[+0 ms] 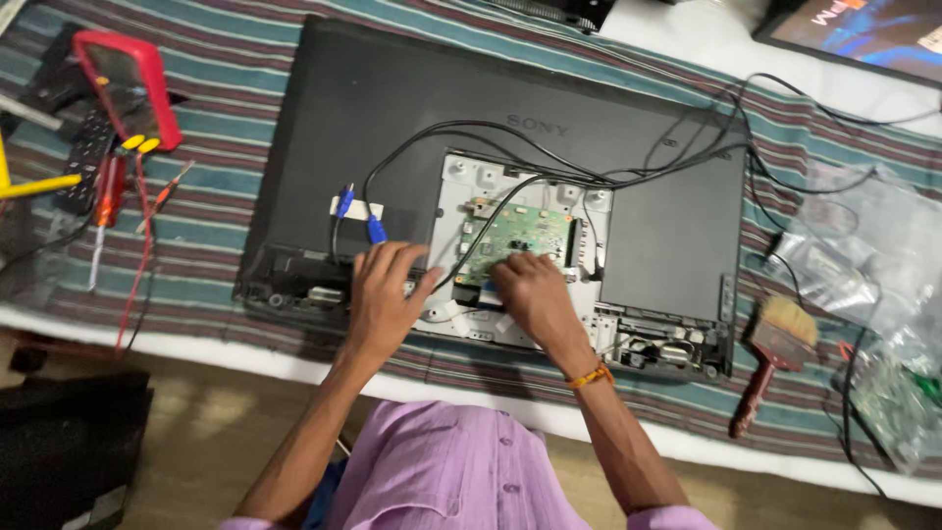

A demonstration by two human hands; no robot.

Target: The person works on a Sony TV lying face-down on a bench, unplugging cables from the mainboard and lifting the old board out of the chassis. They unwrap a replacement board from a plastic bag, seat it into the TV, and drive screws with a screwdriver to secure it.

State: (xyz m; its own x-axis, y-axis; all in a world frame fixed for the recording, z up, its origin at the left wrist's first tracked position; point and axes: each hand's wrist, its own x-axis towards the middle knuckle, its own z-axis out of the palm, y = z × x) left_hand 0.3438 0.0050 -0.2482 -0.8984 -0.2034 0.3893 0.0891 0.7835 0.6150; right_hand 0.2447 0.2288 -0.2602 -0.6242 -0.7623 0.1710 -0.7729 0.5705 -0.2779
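A large black flat-screen panel (392, 108) lies face down on a striped cloth, its rear cover off over a grey metal plate (461, 191). A green circuit board (525, 234) sits on that plate. My left hand (385, 290) rests with fingers spread on the panel's lower edge, just left of the board, holding nothing visible. My right hand (530, 294) presses at the board's lower edge, fingers curled; what they grip is hidden. Black cables (549, 162) loop across the panel to the board. Two blue plugs (359, 214) lie left of the plate.
A red multimeter (128, 83) with red probes and a red-handled screwdriver (103, 206) lie at far left. A paintbrush (770, 358) lies at right beside clear plastic bags (863, 265) with parts. A lit screen (863, 29) is at the top right. The mattress edge runs below the panel.
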